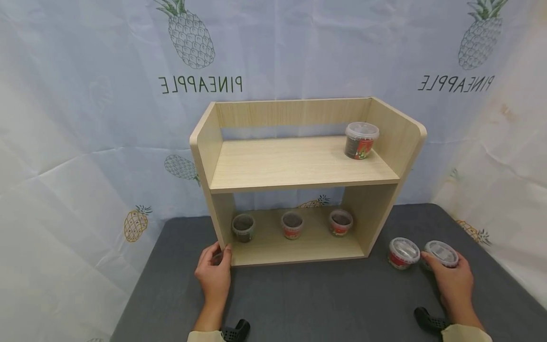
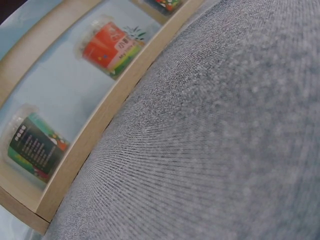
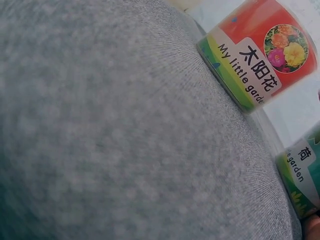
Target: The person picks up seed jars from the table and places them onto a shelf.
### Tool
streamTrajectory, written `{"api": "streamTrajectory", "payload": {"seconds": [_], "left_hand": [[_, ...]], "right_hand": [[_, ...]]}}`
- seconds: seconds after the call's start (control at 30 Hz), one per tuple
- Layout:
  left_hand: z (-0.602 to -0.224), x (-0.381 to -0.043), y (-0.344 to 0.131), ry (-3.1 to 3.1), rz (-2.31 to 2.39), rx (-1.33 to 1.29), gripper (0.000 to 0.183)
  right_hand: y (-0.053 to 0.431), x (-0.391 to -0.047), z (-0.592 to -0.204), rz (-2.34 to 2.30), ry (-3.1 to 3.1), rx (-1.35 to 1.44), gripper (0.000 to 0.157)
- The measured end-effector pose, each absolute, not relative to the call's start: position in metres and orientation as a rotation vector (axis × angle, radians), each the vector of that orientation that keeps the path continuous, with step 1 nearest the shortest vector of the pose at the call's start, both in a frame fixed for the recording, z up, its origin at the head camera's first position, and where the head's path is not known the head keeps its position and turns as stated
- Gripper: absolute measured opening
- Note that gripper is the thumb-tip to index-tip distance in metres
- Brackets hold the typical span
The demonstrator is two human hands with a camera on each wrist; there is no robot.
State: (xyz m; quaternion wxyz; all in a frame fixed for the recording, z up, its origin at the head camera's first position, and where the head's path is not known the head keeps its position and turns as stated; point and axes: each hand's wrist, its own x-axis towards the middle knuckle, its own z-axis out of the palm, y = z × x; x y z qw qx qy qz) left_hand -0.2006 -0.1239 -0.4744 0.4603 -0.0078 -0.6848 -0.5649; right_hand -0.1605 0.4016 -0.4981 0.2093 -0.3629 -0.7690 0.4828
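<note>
At the right of the table, my right hand grips a lidded plastic cup by its sides. In the right wrist view this cup has a green label, with a fingertip at its base. Just left of it stands a red-labelled lidded cup, printed "My little garden" and with flowers. My left hand is at the shelf's lower left front corner, thumb over the edge. Between thumb and fingers shows part of a clear-rimmed plastic cup, mostly hidden by the hand.
On the lower shelf board stand a green-labelled cup and two red-labelled cups, one in the middle and one at the right. Another lidded cup sits on the upper board, at the right. A pineapple-print cloth hangs behind.
</note>
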Motion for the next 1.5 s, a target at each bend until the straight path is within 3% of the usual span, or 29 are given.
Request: {"api": "streamTrajectory", "payload": {"seconds": [1.0, 1.33, 1.5], "left_hand": [[-0.476, -0.202, -0.126, -1.679, -1.41, -0.021, 0.019], [-0.475, -0.2, -0.125, -1.674, -1.423, -0.014, 0.02], [-0.474, -0.199, -0.125, -1.677, -1.416, -0.009, 0.019]], "right_hand": [[0.395, -0.158, -0.496, 1.275, -2.014, -1.091, 0.092], [0.363, -0.137, -0.415, 1.27, -1.784, -0.711, 0.062], [0.333, -0.131, -0.361, 1.208, -1.682, -0.432, 0.061]]}}
